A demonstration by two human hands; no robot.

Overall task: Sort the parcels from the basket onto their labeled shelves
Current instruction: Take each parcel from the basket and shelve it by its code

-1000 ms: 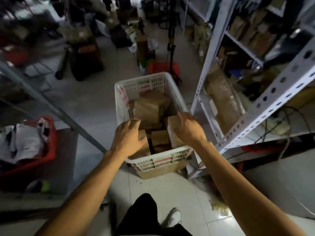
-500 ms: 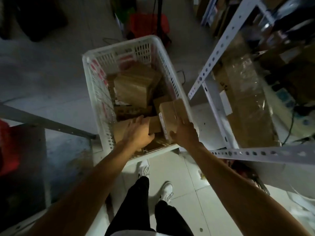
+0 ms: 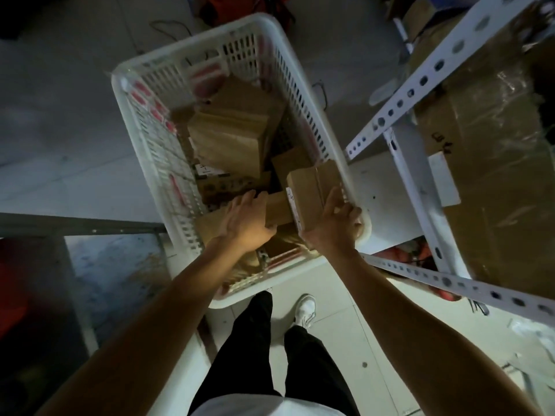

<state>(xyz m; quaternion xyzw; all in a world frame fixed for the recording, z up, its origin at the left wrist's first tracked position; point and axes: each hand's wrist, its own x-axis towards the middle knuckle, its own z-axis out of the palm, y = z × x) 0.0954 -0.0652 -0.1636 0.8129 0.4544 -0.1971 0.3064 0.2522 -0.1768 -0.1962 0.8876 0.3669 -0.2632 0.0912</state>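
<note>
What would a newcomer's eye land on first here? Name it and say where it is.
First, the white basket in the middle of the floor, full of brown parcels. Next, the two hands inside its near end: the right hand grips a small box by the right wall, the left hand rests on another parcel. A white shelf stands to the right.

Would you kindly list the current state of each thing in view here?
Basket: upright on floor, holding several parcels.
Small parcel: in the basket, gripped at its right side.
Right hand: gripping the small parcel.
Left hand: fingers straight, touching a parcel beside it.
Large wrapped box: lying on the shelf.
</note>
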